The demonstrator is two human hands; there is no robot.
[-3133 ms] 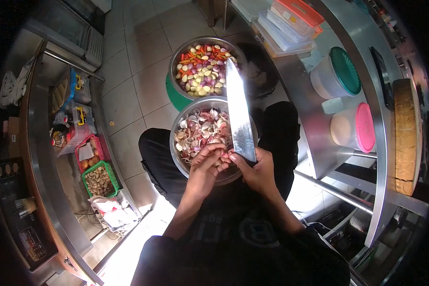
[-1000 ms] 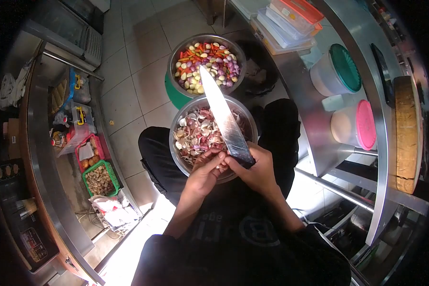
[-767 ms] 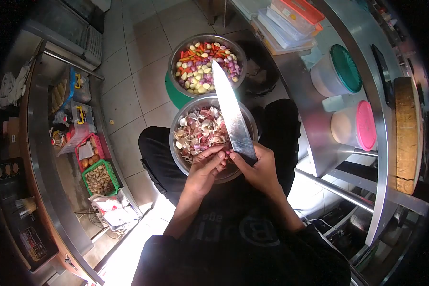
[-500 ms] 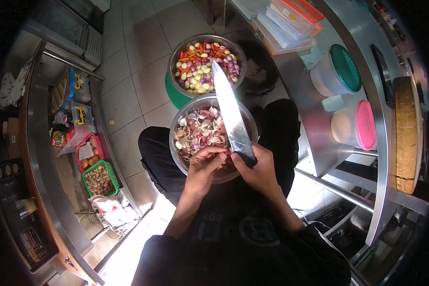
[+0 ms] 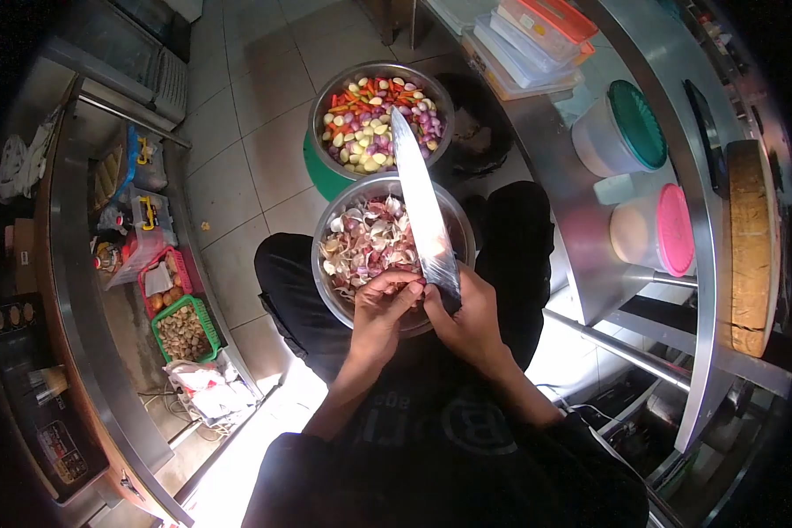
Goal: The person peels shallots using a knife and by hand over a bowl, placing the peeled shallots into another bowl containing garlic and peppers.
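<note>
My right hand (image 5: pixel 468 315) is closed round the handle end of a large kitchen knife (image 5: pixel 425 202), its broad blade pointing up and away over the bowls. My left hand (image 5: pixel 380 312) is closed in a pinch, its fingertips meeting the right thumb near the knife's heel. A small reddish-purple piece shows between the fingertips, mostly hidden. Beneath both hands a metal bowl (image 5: pixel 324 280) rests between my legs, holding garlic cloves (image 5: pixel 380 231) and loose papery skins. Farther off, a second metal bowl (image 5: pixel 319 145) contains peeled garlic (image 5: pixel 371 163), purple shallots (image 5: pixel 427 123) and red and orange chillies (image 5: pixel 387 88).
The second bowl stands on something green (image 5: pixel 326 180). To the left, a low shelf carries a green basket (image 5: pixel 185 330) and a pink basket (image 5: pixel 163 286). On the right are lidded tubs (image 5: pixel 620 132), stacked plastic boxes (image 5: pixel 528 53) and a thick wooden board (image 5: pixel 748 251).
The knife and my right hand have shifted slightly left and down, turning the blade a little more upright. My left hand stays nearly in place, still pinching.
</note>
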